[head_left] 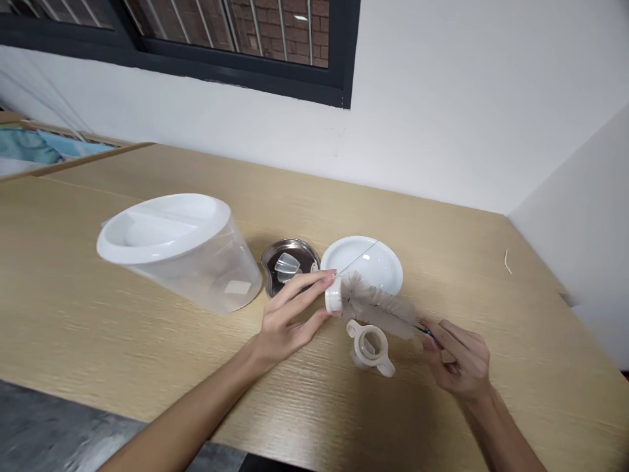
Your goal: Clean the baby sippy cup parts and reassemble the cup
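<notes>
My left hand (292,318) pinches a small white bottle cap (333,296) between its fingertips and thumb, over the table. My right hand (459,357) is closed round the thin handle of a bottle brush (378,307). The brush's pale, fluffy bristles point left, and their tip meets the open side of the cap; how far they reach in is hidden. Below the brush stands a translucent bottle part with a two-handled ring (371,346). Behind my left hand sits a steel kidney dish (268,262) with clear plastic pieces in it. A white plate (386,259) lies beyond the brush.
To the left, a large translucent container (201,275) with a white lid (164,226) leans on the wooden table (275,406). A thin pale strip (507,261) lies at the right. Behind the table are a white wall and a dark-framed window (236,65).
</notes>
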A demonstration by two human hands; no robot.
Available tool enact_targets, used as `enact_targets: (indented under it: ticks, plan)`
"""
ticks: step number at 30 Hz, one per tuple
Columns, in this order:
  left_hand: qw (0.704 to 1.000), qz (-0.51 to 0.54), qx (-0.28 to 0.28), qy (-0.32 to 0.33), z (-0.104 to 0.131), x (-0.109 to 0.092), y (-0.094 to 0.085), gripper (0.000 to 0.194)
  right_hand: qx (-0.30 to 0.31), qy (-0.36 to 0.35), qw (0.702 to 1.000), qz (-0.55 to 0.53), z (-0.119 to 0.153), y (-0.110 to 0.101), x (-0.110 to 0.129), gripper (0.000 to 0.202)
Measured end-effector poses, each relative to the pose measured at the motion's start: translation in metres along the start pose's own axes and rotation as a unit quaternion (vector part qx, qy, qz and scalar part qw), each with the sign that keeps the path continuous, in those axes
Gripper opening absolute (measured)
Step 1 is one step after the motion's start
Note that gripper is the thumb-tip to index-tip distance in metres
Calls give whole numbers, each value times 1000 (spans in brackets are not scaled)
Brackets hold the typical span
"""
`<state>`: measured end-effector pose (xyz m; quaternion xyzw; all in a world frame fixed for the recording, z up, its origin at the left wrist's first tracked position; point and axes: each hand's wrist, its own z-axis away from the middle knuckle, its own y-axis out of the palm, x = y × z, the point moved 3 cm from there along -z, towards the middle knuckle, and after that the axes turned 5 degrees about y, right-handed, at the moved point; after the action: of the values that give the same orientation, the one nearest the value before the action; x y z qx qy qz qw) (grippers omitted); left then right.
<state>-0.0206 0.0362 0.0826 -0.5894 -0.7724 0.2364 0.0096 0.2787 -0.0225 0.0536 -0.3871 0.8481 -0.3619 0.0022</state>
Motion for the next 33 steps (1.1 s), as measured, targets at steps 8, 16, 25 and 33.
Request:
enact_targets:
  ticks: [8, 16, 25, 33]
  plan:
    - [1000, -20, 15, -17, -1, 1, 1, 58, -14, 4, 1000, 12, 1, -2, -1, 35]
    - [998, -58, -1, -6, -3, -4, 0, 56, -24, -2, 1000, 19, 0, -4, -1, 36]
    - [997, -76, -12, -13, -6, -6, -2, 56, -10, 7, 1000, 20, 2, 0, -4, 37]
    - [998, -61, -5, -12, -8, -5, -3, 56, 0, 19, 1000, 12, -1, 4, -2, 33]
